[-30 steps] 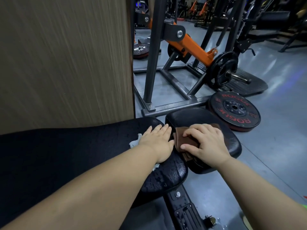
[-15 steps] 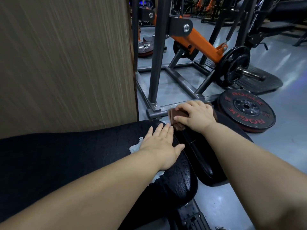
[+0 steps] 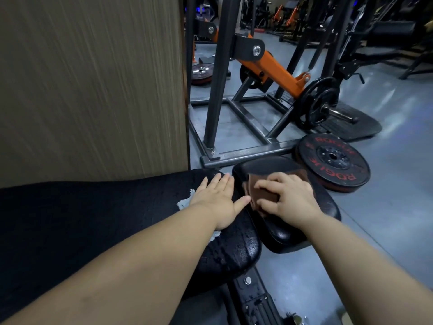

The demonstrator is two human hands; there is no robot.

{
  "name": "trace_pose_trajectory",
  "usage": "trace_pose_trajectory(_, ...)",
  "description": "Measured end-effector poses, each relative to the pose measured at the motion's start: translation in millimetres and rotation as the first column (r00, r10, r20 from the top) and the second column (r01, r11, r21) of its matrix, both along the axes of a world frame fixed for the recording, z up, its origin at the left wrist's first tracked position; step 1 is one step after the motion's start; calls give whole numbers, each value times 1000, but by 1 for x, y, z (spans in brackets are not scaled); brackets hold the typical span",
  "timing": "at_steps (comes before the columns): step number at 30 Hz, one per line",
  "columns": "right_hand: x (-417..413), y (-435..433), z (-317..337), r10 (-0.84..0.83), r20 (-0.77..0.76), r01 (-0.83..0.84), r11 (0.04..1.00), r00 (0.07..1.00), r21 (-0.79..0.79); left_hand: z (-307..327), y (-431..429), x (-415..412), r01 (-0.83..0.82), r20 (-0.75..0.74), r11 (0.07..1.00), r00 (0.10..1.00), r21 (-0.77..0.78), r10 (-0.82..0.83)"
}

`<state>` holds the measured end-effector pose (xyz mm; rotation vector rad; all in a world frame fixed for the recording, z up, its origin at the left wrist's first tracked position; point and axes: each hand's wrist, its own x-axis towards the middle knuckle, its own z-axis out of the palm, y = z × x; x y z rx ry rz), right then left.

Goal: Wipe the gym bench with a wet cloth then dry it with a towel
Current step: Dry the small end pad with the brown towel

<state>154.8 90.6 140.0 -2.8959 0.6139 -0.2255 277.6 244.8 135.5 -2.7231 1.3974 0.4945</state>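
The black gym bench has a long cracked back pad (image 3: 93,219) and a smaller seat pad (image 3: 288,233) to its right. My left hand (image 3: 218,198) lies flat with straight fingers on a pale cloth (image 3: 185,202) at the back pad's end; only the cloth's edges show. My right hand (image 3: 290,198) grips a folded brown cloth (image 3: 260,191) with curled fingers and presses it on the seat pad.
A wood-grain panel (image 3: 93,90) stands close behind the bench. A steel machine frame (image 3: 246,151) with an orange arm (image 3: 276,71) stands beyond the seat pad. A black Rogue weight plate (image 3: 332,160) lies on the grey floor, right of the seat pad.
My right hand has drawn the brown cloth back from the seat pad's far edge toward its middle. My left hand stays flat on the pale cloth.
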Motion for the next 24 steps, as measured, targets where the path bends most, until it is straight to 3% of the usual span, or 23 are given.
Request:
trace_pose_trajectory(8,-81,13,-19,22,207,-9,998,978,-64,3,-1,-4,3,6,1000,1000,-10,-3)
trace_pose_trajectory(12,-71,13,-25,11,97,4,988,995,-157,13,-18,-3,-42,48,997,998,-57,45)
trace_pose_trajectory(15,-55,4,-19,7,4,-6,991,1000,-132,12,-35,-3,-83,-35,990,996,-111,80)
trace_pose_trajectory(24,16,-39,-8,-18,-61,10,993,998,-118,-9,-40,3,-36,-77,986,997,-166,24)
